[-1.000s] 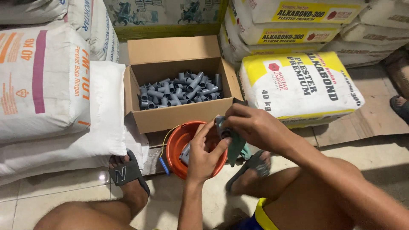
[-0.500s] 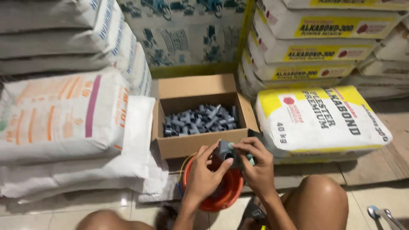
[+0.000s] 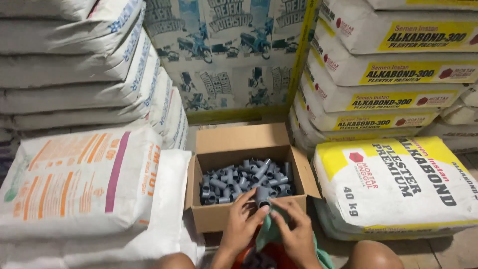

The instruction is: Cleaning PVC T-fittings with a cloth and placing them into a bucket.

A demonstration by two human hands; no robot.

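Both hands' grip closes on one grey pipe fitting (image 3: 262,196): left hand (image 3: 242,224), right hand (image 3: 297,234) with green cloth (image 3: 269,230). Fitting upright, opening toward camera, before cardboard box (image 3: 239,219); yellow-white sack (image 3: 398,184) lies right.

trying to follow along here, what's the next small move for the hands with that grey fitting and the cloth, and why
Probably a wipe of the cloth around the fitting. The left hand grips the grey pipe fitting with its open end toward the camera, and the right hand presses the green cloth just below it. The cardboard box of similar fittings sits right behind, so it could go in there afterwards.
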